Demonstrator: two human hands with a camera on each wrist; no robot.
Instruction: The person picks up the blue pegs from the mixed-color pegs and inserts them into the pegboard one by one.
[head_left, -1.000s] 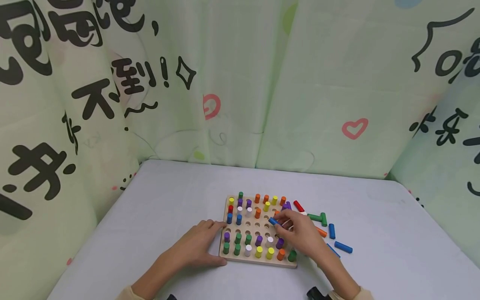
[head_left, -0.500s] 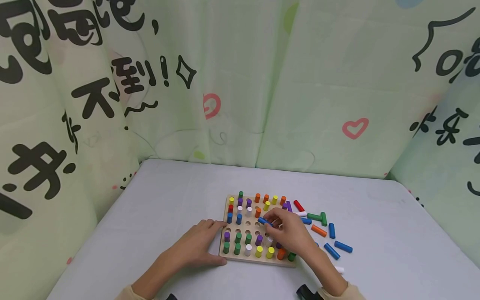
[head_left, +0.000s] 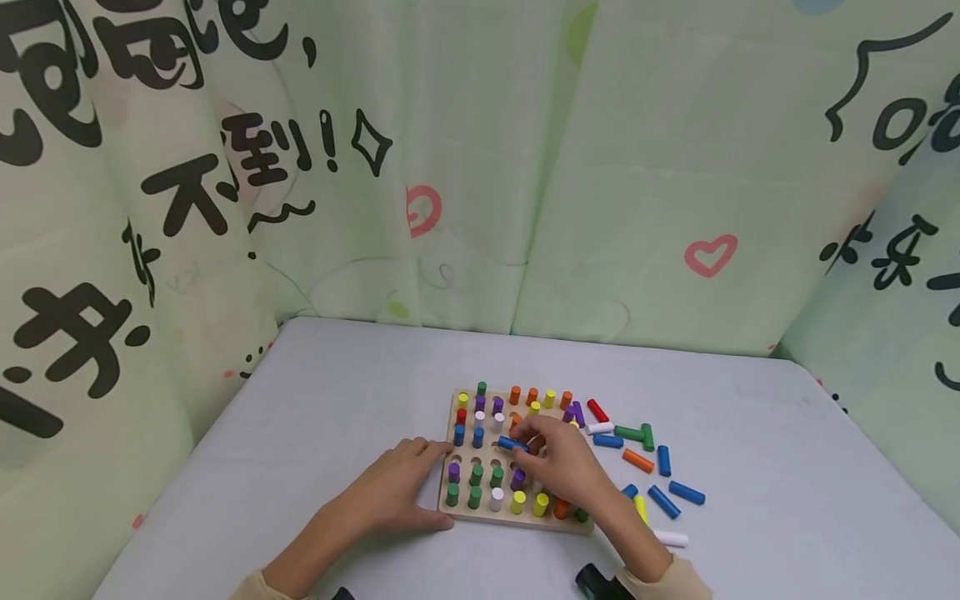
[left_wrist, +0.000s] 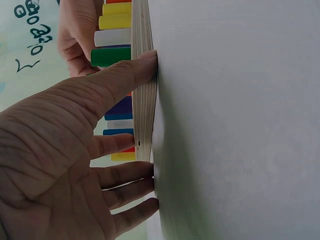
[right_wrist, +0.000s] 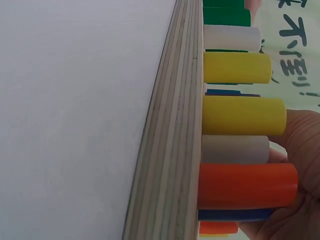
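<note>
A light wooden pegboard [head_left: 517, 522] lies on the table, with upright coloured pegs in many of its holes. Over its middle, my right hand [head_left: 566, 462] pinches a blue peg [head_left: 512, 443] that lies nearly level between thumb and fingertips. Beside the board's left edge, my left hand [head_left: 408, 485] rests with fingers extended. In the left wrist view, its thumb [left_wrist: 142, 65] touches the layered board edge [left_wrist: 144, 112]. The right wrist view shows part of the right hand [right_wrist: 305, 165] behind an orange peg [right_wrist: 247, 186]; the pinched peg cannot be made out there.
Right of the board lie loose pegs: several blue ones, including one blue peg [head_left: 687, 493], an orange peg [head_left: 638, 461], green pegs [head_left: 648, 437], a red peg [head_left: 597, 411] and a white peg [head_left: 671, 538]. A printed curtain [head_left: 480, 250] encloses the white table [head_left: 375, 367].
My right hand has moved left across the board with the blue peg, uncovering loose pegs at the right. The left hand has stayed where it was.
</note>
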